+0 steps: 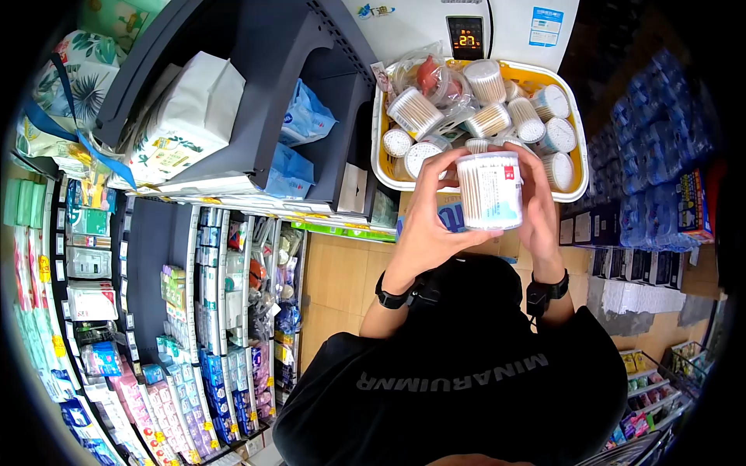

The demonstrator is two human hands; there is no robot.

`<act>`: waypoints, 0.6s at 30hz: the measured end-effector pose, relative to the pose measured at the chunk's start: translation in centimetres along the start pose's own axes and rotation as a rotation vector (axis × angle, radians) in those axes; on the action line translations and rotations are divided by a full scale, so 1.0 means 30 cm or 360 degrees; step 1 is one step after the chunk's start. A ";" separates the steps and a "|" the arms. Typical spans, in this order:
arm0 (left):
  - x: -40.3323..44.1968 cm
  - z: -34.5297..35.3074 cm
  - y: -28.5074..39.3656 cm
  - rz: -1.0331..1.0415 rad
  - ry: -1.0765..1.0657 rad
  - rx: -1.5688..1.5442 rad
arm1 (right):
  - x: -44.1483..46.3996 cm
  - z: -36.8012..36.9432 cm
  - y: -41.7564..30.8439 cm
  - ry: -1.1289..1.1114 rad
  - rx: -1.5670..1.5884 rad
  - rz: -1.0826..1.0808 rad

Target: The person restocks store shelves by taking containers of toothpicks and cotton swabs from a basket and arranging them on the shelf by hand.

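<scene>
A round clear tub of cotton swabs (489, 191), with a white lid and a label with a red patch, is held up between both hands. My left hand (427, 213) grips its left side, fingers behind it and thumb near the base. On the other side, my right hand (541, 203) has its fingers curled around the tub. Just beyond the hands is a yellow and white basket (383, 159) holding several similar tubs of cotton swabs (417, 112). A clear plastic bag (444, 87) with something red inside also lies in the basket.
A white appliance (509, 31) with a lit display stands behind the basket. To the left are a dark shelf unit (264, 101) with tissue packs (190, 113) and long racks of packaged goods (210, 349). Blue wrapped bottle packs (660, 140) are stacked at right.
</scene>
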State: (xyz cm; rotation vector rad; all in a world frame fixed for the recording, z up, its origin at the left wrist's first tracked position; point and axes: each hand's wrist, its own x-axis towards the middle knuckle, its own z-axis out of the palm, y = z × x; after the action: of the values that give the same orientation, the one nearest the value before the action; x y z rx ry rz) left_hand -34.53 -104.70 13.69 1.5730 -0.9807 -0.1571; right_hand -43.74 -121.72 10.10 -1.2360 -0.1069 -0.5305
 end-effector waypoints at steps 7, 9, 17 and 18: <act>-0.021 0.037 -0.004 -0.0110 0.0185 -0.0051 | -0.011 0.020 0.001 -0.0053 -0.0107 -0.0134; -0.028 0.034 -0.002 -0.0073 0.0202 -0.0025 | -0.020 0.008 0.020 -0.0054 -0.0154 -0.0134; -0.056 -0.011 0.016 0.0015 0.0139 -0.0074 | -0.002 0.015 -0.013 0.0059 0.0120 -0.0028; -0.059 -0.011 0.016 -0.0019 0.0153 -0.0063 | 0.004 0.029 -0.023 0.0066 0.0115 -0.0072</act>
State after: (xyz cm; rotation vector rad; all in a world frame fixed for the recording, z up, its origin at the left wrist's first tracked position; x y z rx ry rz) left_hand -35.70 -103.26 13.45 1.5365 -0.8887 -0.1074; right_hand -43.77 -121.12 11.04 -1.1539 -0.1185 -0.5863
